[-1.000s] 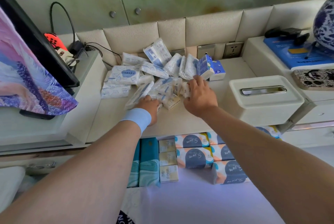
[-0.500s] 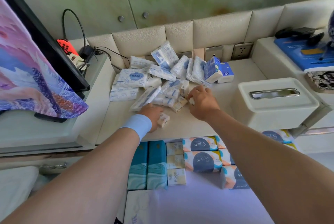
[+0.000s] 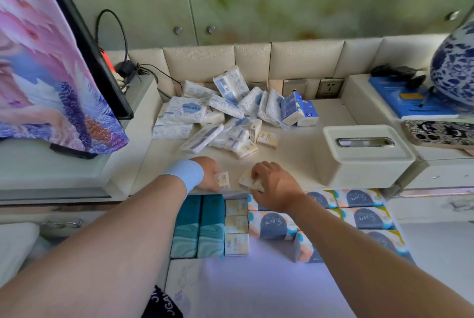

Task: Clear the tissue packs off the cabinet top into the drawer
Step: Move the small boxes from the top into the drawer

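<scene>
A heap of small white and blue tissue packs (image 3: 225,115) lies at the back of the cream cabinet top (image 3: 295,161). My left hand (image 3: 209,174), with a pale blue wristband, grips a small cream tissue pack (image 3: 222,181) at the cabinet's front edge. Just to its right, my right hand (image 3: 274,185) holds another cream pack (image 3: 247,181) over the same edge. Below both hands the open drawer (image 3: 269,274) shows teal packs (image 3: 197,225), a column of cream packs (image 3: 236,228) and orange-and-blue packs (image 3: 272,225).
A white tissue box (image 3: 364,153) stands on the cabinet top to the right. A raised shelf at the right carries a blue book (image 3: 413,102) and a blue-and-white vase (image 3: 455,66). At the left, a black screen draped with a colourful cloth (image 3: 46,68), with cables behind.
Both hands drew back from the heap to the cabinet's front edge, each carrying a small cream pack.
</scene>
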Motion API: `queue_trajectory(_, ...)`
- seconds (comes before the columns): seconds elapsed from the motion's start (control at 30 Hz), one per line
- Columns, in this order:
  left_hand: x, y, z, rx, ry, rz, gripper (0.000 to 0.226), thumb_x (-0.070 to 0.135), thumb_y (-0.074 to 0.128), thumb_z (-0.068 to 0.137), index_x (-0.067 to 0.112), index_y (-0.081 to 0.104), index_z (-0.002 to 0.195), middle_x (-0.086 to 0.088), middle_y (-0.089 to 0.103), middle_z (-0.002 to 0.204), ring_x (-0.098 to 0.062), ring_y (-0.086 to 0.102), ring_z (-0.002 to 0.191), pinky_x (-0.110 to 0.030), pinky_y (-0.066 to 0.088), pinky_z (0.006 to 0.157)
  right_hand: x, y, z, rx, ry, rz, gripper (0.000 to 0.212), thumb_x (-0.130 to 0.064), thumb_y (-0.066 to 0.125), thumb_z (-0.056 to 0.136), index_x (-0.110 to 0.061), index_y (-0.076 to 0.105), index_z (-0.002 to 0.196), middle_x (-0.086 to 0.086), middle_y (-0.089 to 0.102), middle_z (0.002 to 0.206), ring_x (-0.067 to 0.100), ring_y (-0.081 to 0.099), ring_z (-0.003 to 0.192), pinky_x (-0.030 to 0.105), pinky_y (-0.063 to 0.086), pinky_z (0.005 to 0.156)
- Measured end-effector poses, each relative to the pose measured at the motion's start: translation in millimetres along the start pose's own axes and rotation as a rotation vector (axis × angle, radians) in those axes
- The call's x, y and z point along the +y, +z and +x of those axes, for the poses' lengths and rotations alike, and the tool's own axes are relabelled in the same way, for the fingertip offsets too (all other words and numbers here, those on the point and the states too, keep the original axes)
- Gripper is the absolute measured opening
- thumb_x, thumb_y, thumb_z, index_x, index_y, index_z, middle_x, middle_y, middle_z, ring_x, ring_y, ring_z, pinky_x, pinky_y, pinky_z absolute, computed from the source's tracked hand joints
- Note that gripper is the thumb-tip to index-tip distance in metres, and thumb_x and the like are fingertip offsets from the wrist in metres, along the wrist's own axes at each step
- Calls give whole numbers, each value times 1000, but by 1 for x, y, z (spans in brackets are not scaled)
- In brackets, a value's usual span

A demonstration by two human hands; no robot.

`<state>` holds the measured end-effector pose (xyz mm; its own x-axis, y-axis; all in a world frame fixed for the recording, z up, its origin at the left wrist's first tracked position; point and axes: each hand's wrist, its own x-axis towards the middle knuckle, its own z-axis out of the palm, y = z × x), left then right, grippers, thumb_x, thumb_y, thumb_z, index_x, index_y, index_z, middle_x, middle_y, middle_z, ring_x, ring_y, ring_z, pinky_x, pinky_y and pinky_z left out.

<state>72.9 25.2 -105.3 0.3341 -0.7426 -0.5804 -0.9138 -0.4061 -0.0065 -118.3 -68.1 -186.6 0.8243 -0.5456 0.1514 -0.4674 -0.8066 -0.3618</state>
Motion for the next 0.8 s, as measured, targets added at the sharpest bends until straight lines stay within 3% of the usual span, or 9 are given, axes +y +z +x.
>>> queue_trajectory(0.1, -9, 5, -12, -60, -13, 4, 39, 51, 68, 80, 21, 69, 104, -1, 67, 105, -22, 63, 90, -32, 50, 77, -24, 10, -18, 25, -230, -34, 25, -33, 65, 68, -20, 57, 88, -3, 60, 83, 22, 53, 73, 32, 45, 56)
queue_trajectory(0.23, -26, 13, -27, -146, -50, -70, 38, 51, 67, 81, 18, 70, 99, -2, 71, 100, -20, 67, 82, -31, 52, 79, -47, 34, -30, -134, -430, -164, 21, -33, 59, 68, -23, 57, 87, -6, 61, 85, 22, 56, 76, 30, 43, 57)
queue_trajectory(0.3, -32, 15, -35, -142, -53, -118, 37, 49, 66, 84, 18, 69, 105, 0, 68, 95, -20, 67, 82, -31, 53, 77, -58, 43, -31, -236, -383, -256, 23, -33, 59, 73, -22, 60, 93, -3, 63, 94, 24, 60, 87, 32, 45, 63)
queue_trajectory(0.37, -34, 16, -42, -129, -47, -167, 39, 48, 67, 84, 21, 68, 112, 0, 67, 101, -20, 68, 89, -33, 56, 80, -69, 44, -28, -321, -203, -364, 30, -34, 58, 80, -20, 60, 107, 0, 65, 109, 25, 60, 103, 33, 47, 74)
queue_trajectory(0.47, -34, 19, -50, -106, -20, -183, 41, 48, 66, 84, 22, 66, 116, -2, 66, 112, -20, 67, 91, -31, 54, 79, -78, 44, -24, -431, -21, -491, 34, -30, 59, 81, -19, 60, 113, 2, 66, 112, 23, 62, 105, 34, 50, 79)
queue_trajectory(0.6, -31, 29, -54, -86, 24, -126, 50, 47, 67, 84, 22, 61, 127, 2, 61, 125, -21, 61, 107, -30, 48, 81, -83, 54, -18, -430, -59, -578, 31, -29, 59, 86, -20, 60, 115, 1, 64, 115, 22, 58, 107, 34, 49, 79)
queue_trajectory(0.73, -25, 49, -52, -84, 94, -63, 61, 42, 71, 82, 24, 50, 136, 3, 55, 130, -21, 57, 107, -32, 49, 85, -73, 60, -14, -368, -102, -502, 39, -43, 53, 92, -19, 57, 123, 3, 55, 122, 24, 53, 113, 37, 46, 82)
queue_trajectory(0.8, -20, 62, -49, -69, 137, -58, 56, 43, 72, 80, 24, 49, 128, 1, 56, 120, -23, 57, 100, -35, 50, 85, -67, 56, -15, -319, -132, -423, 39, -47, 50, 90, -18, 61, 115, 4, 58, 117, 26, 55, 110, 37, 46, 81)
